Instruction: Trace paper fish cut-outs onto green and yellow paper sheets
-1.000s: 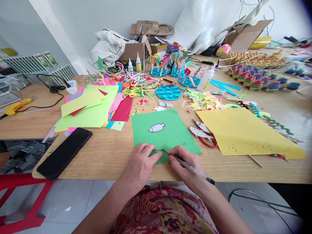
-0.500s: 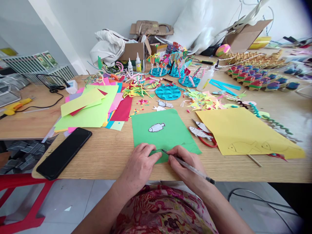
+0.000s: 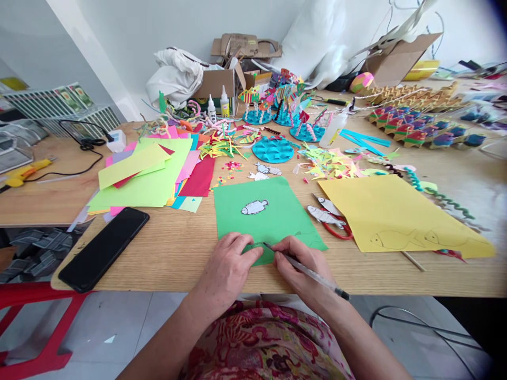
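Pen [image 3: 307,272] tip seemingly unmoved on green paper [image 3: 269,211] since before.

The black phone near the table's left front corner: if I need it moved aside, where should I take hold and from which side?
Probably grip the black phone across its two long edges near the middle, coming from above. It lies flat and diagonal on the table, its lower end at the front edge, and nothing leans on it. Both hands are busy: left hand pressing the green paper, right hand holding the pen.
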`<state>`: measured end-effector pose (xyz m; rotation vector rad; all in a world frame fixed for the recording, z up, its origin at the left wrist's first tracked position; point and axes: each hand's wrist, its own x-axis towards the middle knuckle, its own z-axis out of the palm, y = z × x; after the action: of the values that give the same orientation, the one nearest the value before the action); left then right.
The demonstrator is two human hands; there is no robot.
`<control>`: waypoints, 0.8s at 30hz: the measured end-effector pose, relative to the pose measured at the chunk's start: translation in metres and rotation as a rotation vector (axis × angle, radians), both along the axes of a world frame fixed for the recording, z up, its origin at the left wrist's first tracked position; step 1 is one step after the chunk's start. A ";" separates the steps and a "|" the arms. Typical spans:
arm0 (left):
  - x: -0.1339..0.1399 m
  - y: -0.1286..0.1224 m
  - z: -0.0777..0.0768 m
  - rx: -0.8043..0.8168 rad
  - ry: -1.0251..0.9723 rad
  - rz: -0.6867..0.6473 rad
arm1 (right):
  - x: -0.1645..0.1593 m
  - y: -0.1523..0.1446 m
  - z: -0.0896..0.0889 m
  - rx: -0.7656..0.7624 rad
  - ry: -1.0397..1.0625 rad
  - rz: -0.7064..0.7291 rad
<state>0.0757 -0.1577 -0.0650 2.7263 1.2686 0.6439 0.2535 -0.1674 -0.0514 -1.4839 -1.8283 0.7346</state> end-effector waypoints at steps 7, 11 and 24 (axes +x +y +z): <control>0.001 0.000 0.000 0.001 0.015 0.014 | 0.001 -0.001 -0.002 -0.010 0.029 -0.004; 0.001 0.000 0.000 0.008 0.012 0.013 | 0.000 0.000 0.000 0.009 0.009 -0.017; 0.002 0.000 0.002 0.002 0.036 0.022 | 0.001 -0.001 -0.001 0.020 0.021 -0.040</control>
<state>0.0778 -0.1579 -0.0634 2.7416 1.3077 0.6002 0.2541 -0.1684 -0.0527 -1.4903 -1.7808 0.7078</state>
